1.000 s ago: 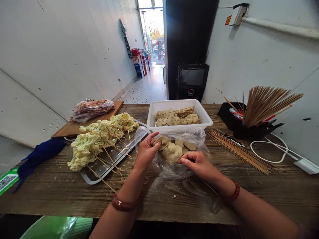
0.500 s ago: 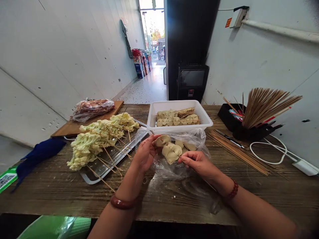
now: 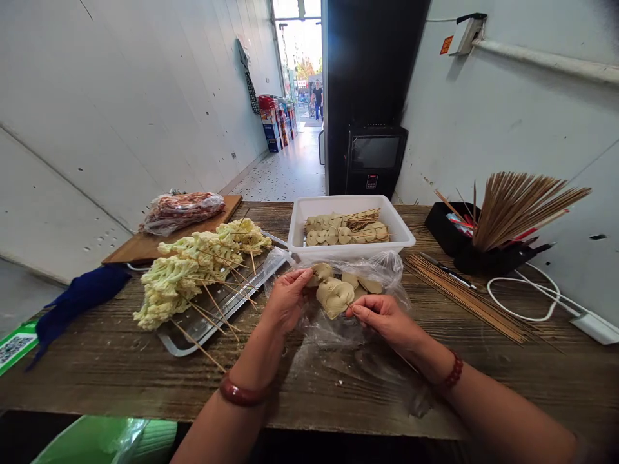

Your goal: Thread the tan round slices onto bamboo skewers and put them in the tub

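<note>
My right hand (image 3: 380, 316) pinches a thin wooden skewer, whose shaft runs back under the palm. At its tip sit pale beige round slices (image 3: 334, 296), threaded and overlapping; I cannot tell what food they are. Between the closed fingertips of my left hand (image 3: 290, 298) is another beige slice (image 3: 322, 272), just beyond the skewered ones. Below both hands lies a clear plastic bag (image 3: 314, 332) with more loose slices (image 3: 371, 285) on it. A white plastic tub (image 3: 351, 251) behind the bag holds several finished skewers of such slices (image 3: 333, 235).
Cauliflower skewers (image 3: 193, 267) lie across a metal tray (image 3: 181, 345) at left, before a wooden board (image 3: 120, 253) bearing a bagged reddish food (image 3: 186, 211). Loose skewers (image 3: 469, 299) lie at right, near a black holder (image 3: 488, 258) full of sticks and a white cable (image 3: 520, 316).
My left hand has shifted slightly, its fingers now drawn closer over the slice's edge. The right hand keeps its grip on the skewer. A person now shows in the far doorway.
</note>
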Demonstrator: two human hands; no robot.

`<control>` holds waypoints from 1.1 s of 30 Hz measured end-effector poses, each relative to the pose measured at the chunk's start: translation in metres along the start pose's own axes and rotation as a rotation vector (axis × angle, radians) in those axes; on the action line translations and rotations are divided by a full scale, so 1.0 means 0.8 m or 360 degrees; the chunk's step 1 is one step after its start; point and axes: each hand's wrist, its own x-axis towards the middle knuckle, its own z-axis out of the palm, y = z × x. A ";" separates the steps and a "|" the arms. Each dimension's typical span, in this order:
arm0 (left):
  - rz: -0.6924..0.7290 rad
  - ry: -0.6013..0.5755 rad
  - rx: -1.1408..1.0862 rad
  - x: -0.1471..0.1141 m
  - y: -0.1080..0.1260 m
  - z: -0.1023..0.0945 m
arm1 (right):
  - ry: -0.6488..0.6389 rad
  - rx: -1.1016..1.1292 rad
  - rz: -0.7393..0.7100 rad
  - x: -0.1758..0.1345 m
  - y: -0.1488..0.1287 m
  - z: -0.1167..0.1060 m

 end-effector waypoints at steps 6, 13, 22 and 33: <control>0.0032 -0.0001 0.0028 -0.003 -0.001 0.004 | 0.0026 -0.0038 -0.0060 0.002 0.004 0.002; 0.0070 -0.0044 -0.0020 -0.005 0.000 0.007 | 0.0022 -0.0040 -0.0056 0.002 0.001 0.003; -0.0022 -0.0246 0.0008 -0.002 0.000 0.002 | -0.0016 -0.0064 -0.0079 0.001 0.001 0.003; -0.0004 -0.0171 -0.0060 -0.004 -0.001 0.004 | 0.0016 -0.0626 -0.0414 0.002 0.003 0.003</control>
